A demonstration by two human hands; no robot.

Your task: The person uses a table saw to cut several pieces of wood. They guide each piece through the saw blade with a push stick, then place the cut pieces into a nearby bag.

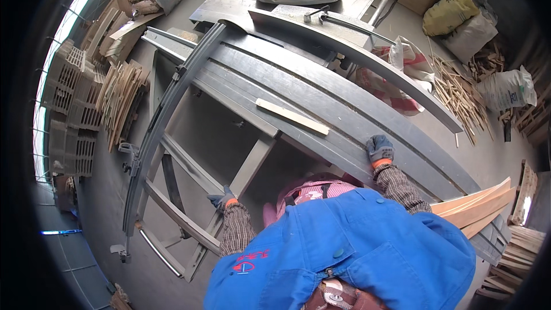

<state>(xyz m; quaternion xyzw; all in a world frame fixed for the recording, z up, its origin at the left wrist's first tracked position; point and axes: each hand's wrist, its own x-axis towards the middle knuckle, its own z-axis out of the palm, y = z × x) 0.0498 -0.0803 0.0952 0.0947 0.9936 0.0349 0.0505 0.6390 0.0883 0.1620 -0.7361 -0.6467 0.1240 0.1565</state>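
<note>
My left hand (220, 199), in a blue-grey work glove with an orange cuff, is at the grey metal rail (192, 166) of the open frame on the left. Its fingers appear closed on that rail, though their undersides are hidden. My right hand (380, 150), gloved the same way, rests on the long slotted metal machine table (321, 89). Its fingers are curled in, and nothing shows in them. A narrow pale wood strip (293, 116) lies on the table to the left of my right hand, apart from it.
A curved metal fence (367, 60) spans the table's far side. Wooden boards (479, 206) lie at its right end. A long dark rail (172, 97) crosses on the left. Stacked wood strips (119, 100), sacks (450, 11) and loose offcuts (459, 92) stand around on the floor.
</note>
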